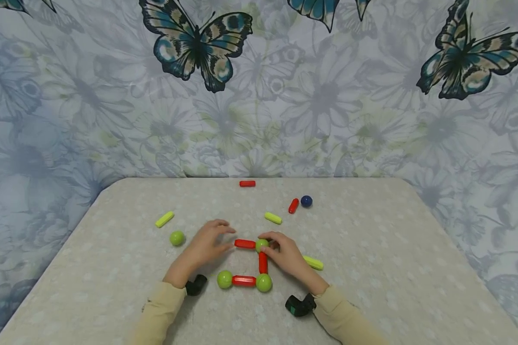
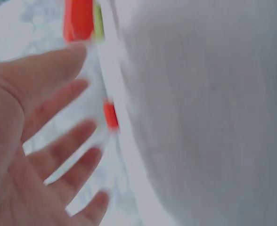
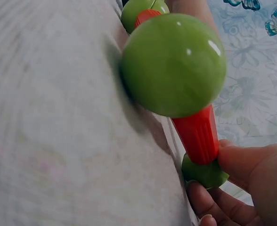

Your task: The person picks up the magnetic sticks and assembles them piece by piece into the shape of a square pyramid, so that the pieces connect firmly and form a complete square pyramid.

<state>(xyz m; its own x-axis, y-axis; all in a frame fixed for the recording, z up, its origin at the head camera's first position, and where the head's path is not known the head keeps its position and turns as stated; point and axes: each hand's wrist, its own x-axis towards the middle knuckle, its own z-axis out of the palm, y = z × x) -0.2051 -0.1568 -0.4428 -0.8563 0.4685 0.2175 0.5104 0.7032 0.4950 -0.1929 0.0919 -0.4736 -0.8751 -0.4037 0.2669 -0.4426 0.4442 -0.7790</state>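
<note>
Nearest, on the person's side of the right grip, a red rod joins two green balls; a side rod runs from one to the held green ball, which the right grip pinches between thumb and fingers. A far rod reaches from that ball toward the left grip, fingers spread and holding nothing; the left wrist view is too blurred to tell whether its thumb touches the rod. Balls and rods look light, stiff and slippery, so a pinch across a ball's middle should suit. Left of the left grip sits a loose green ball; beyond both grips on the surface lie two yellow sticks, two red sticks and a blue ball.
</note>
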